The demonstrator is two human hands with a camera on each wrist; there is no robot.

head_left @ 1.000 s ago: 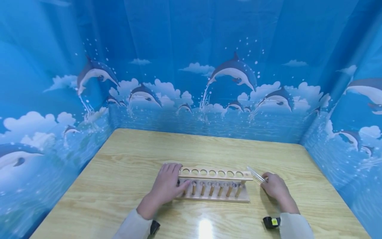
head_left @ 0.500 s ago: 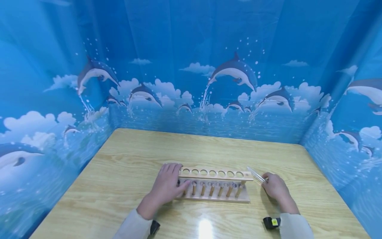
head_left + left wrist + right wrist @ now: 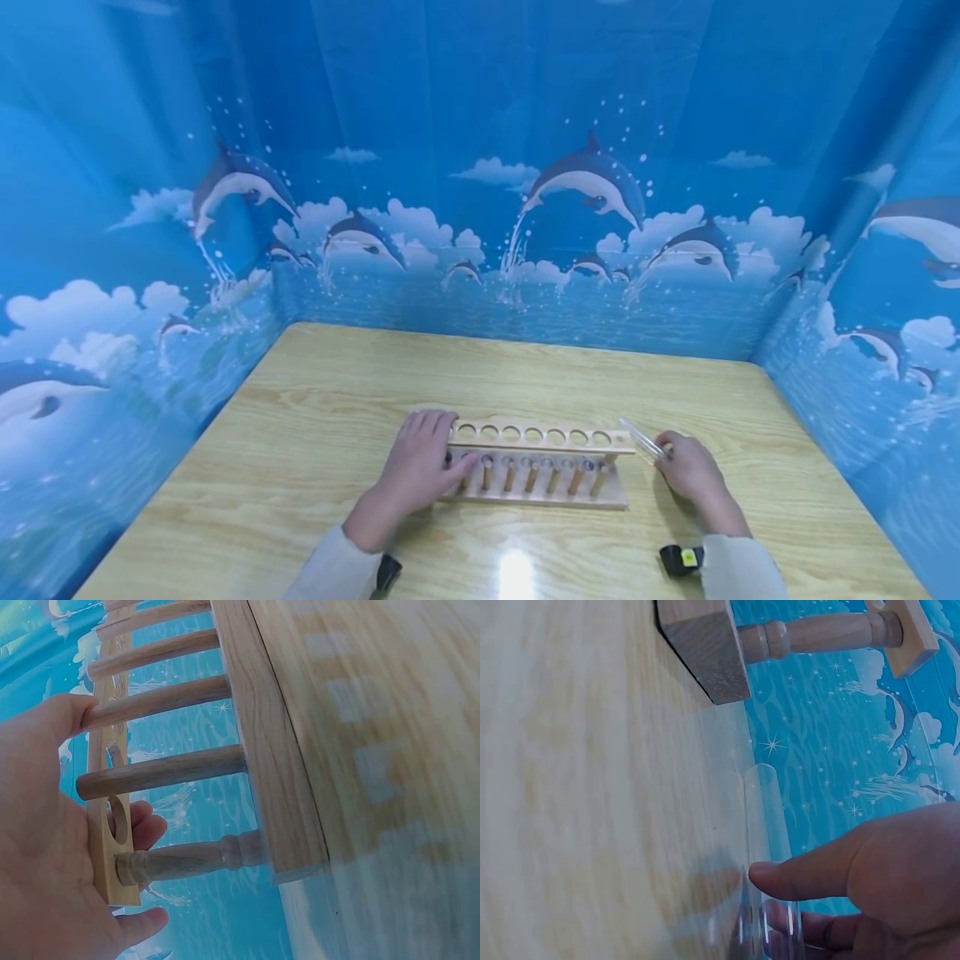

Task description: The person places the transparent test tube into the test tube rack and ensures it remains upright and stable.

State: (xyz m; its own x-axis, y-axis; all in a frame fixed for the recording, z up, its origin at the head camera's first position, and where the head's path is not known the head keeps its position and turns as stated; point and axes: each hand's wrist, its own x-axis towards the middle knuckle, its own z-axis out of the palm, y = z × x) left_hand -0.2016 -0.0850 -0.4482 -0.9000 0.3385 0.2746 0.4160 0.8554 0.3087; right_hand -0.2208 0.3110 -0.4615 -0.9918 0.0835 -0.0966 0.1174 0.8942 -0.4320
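Observation:
A wooden test tube rack (image 3: 540, 500) stands upright on the table, with a row of round holes along its top rail and a row of short pegs. My left hand (image 3: 420, 458) grips the rail's left end; in the left wrist view the thumb reaches a peg (image 3: 161, 703) while other fingers show behind the rail. Just right of the rack, my right hand (image 3: 693, 475) holds a clear test tube (image 3: 765, 802) between thumb and fingers. The tube lies slanted at the table surface, its rounded end pointing away from the hand. Whether a second tube lies with it, I cannot tell.
The wood-grain table (image 3: 360, 367) is bounded at the back and sides by a blue curtain (image 3: 480, 292) printed with dolphins. A bright light reflection (image 3: 516, 575) shows near the front. A black wrist device (image 3: 681, 560) sits by the right sleeve.

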